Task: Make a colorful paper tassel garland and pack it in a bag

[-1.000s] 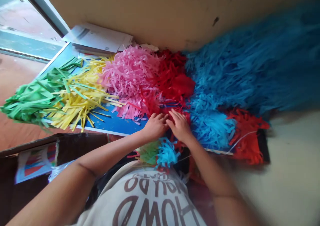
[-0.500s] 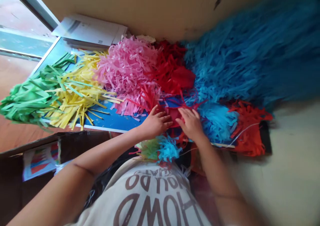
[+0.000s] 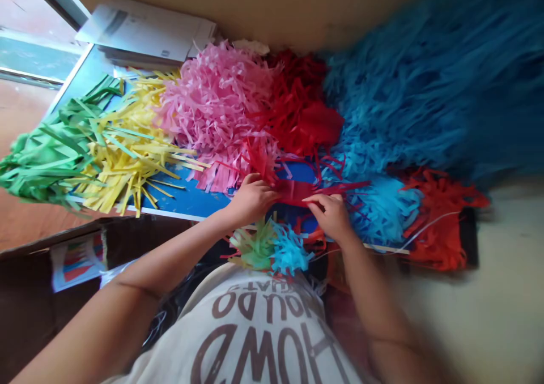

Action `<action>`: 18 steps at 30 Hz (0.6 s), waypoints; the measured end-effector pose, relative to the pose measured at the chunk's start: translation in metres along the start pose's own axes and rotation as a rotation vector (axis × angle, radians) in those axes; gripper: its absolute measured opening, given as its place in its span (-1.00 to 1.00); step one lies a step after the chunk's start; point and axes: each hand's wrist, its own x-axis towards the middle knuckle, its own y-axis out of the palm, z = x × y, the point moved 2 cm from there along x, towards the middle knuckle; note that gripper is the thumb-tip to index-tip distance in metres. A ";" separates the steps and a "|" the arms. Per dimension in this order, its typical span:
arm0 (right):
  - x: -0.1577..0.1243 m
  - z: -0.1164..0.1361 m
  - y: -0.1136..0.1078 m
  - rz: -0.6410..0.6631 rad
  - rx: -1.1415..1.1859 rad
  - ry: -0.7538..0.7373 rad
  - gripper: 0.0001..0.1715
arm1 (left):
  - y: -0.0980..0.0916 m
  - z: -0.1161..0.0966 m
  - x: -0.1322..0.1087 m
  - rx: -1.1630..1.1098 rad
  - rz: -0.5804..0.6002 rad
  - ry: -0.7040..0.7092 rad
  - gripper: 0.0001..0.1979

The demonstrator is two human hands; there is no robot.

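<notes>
A red fringed paper strip (image 3: 294, 192) is stretched flat over the blue table, its loose strips splaying at both ends. My left hand (image 3: 253, 199) is closed on its left part, the fingers bent over the paper. With thumb and forefinger pinched together, my right hand (image 3: 332, 216) grips the near edge toward the right. Just below the hands, against the shirt, hangs a fringed garland with a pale green tuft (image 3: 257, 247) and a light blue tuft (image 3: 290, 248). A small blue fringed bunch (image 3: 382, 208) lies right of my right hand.
Across the blue table (image 3: 187, 200) lie heaps of green (image 3: 51, 152), yellow (image 3: 131, 163), pink (image 3: 221, 95) and red (image 3: 301, 112) fringed paper. A large blue heap (image 3: 408, 101) fills the right. Orange-red fringe (image 3: 444, 231) sits at the right edge. Papers (image 3: 148, 30) are stacked behind; a cardboard box (image 3: 25, 293) stands lower left.
Both hands have gone from spread fingers to closed on the red paper, which is now drawn out flat between them. The view has shifted slightly.
</notes>
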 end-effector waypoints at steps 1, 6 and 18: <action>0.001 -0.003 0.001 -0.009 -0.011 0.030 -0.76 | 0.000 0.002 0.000 -0.009 -0.015 -0.048 -0.74; 0.007 -0.004 0.006 -0.040 -0.103 0.169 -0.69 | 0.006 0.004 0.008 0.046 -0.094 -0.244 -0.73; 0.023 -0.002 0.011 -0.063 -0.166 0.295 -0.70 | 0.017 0.000 0.029 0.277 -0.223 -0.324 -0.72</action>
